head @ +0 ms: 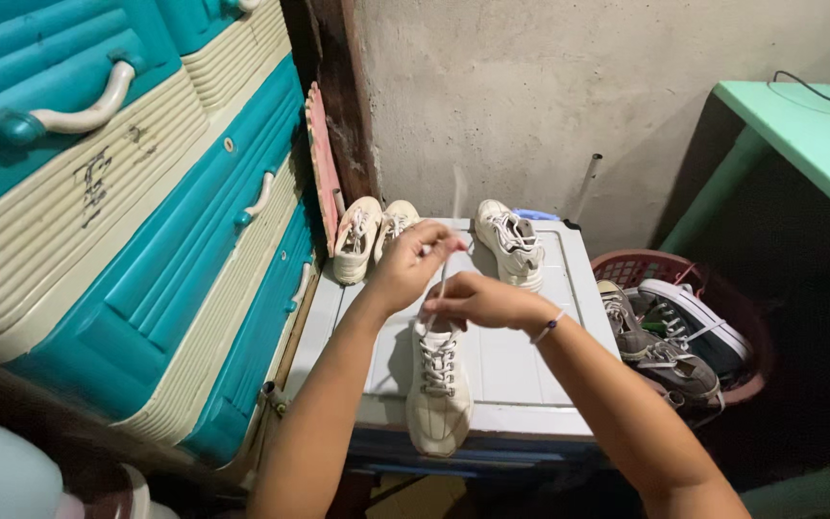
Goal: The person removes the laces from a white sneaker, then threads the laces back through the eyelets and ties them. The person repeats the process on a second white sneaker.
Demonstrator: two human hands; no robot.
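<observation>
A cream sneaker (439,399) stands on a white box lid (521,365), toe toward me, its toe over the front edge. My left hand (407,267) pinches a white lace (455,207) pulled up from the shoe. My right hand (477,300) grips the same lace just above the shoe's tongue. Two cream sneakers (369,237) lean at the lid's back left. Another cream sneaker (511,240) sits at the back right.
A teal and cream plastic drawer chest (136,231) fills the left side. A red basket (722,288) with grey and dark sneakers (665,341) stands right of the box. A green table (809,135) is at upper right, a concrete wall (530,86) behind.
</observation>
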